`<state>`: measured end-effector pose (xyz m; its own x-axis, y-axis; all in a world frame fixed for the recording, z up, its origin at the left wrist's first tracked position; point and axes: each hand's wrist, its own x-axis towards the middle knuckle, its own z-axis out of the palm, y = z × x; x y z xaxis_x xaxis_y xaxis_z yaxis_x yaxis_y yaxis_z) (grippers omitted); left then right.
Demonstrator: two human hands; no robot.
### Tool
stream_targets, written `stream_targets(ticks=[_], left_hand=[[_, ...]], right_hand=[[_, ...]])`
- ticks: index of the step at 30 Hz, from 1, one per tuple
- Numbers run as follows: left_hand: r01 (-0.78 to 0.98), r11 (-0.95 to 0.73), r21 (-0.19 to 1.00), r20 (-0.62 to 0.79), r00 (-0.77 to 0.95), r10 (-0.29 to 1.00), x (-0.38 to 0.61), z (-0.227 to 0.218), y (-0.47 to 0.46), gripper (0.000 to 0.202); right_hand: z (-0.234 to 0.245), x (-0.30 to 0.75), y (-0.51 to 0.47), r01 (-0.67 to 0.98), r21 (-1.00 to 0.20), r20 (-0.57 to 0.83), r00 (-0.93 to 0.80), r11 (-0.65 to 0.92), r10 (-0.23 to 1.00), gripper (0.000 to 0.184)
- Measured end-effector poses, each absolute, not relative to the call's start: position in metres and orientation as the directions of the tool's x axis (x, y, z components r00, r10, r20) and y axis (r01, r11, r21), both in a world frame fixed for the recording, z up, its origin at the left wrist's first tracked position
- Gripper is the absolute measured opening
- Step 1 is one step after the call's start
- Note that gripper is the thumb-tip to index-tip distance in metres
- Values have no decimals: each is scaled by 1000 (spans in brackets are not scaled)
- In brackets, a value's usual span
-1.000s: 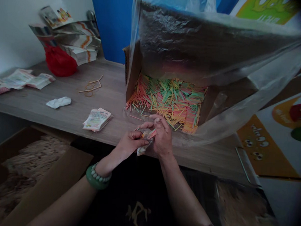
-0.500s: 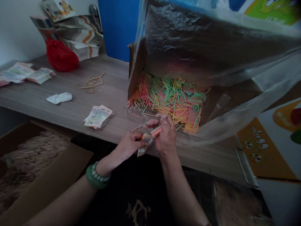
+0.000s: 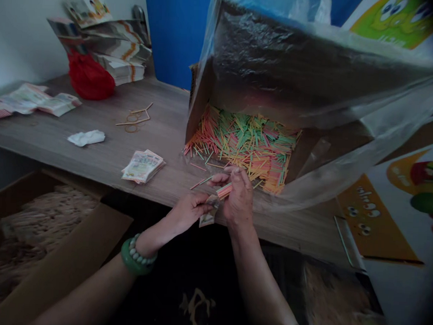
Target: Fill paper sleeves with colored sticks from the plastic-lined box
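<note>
The left hand (image 3: 191,210) pinches one packet (image 3: 207,219); the right hand (image 3: 239,199), just beside, grips several sticks (image 3: 225,190) at the near edge of the worktop (image 3: 168,132). One carton (image 3: 200,98), far right, holds countless coloured sticks (image 3: 251,140).

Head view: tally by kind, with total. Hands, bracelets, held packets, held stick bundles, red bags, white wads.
Hands (left hand, right hand): 2
Bracelets (bangle, beads): 2
Held packet: 1
Held stick bundle: 1
Red bag: 1
White wad: 1
Total: 8
</note>
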<state>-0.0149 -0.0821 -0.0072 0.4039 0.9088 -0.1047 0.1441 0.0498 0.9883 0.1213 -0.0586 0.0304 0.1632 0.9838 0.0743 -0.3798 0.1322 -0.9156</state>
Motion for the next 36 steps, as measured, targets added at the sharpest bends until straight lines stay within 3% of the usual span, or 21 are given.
stream_targets(ticks=[7,10,12,14,16,19,23,28,36], left_hand=[[191,223,956,-272,285,919,-17,0,-87,31],[150,202,968,-238,292,926,-21,4,-87,30],[161,169,972,-210,288,934,-24,6,-86,29],[187,152,970,-202,284,937,-26,8,-86,27],[212,160,964,-217,281,935,-26,10,-86,28],[266,177,948,-247,261,933,-24,13,-88,30],[283,148,948,-234,299,925,-22,15,-89,30],[301,55,952,-156,322,934,-21,14,-90,29],[253,166,953,-251,358,899,-20,13,-91,29]], right_hand=[[27,126,-56,-325,-917,156,242,232,958,27],[3,136,-58,-22,-971,229,219,240,948,26],[-13,143,-62,254,-943,241,82,213,967,26],[-19,149,-66,389,-901,205,-5,191,979,26],[-10,151,-68,312,-935,197,55,170,979,28],[25,142,-67,-19,-973,219,204,228,954,27],[59,121,-65,-266,-924,240,159,276,958,25],[48,107,-67,-236,-932,249,131,274,960,21],[38,118,-73,-75,-959,261,138,272,956,23]])
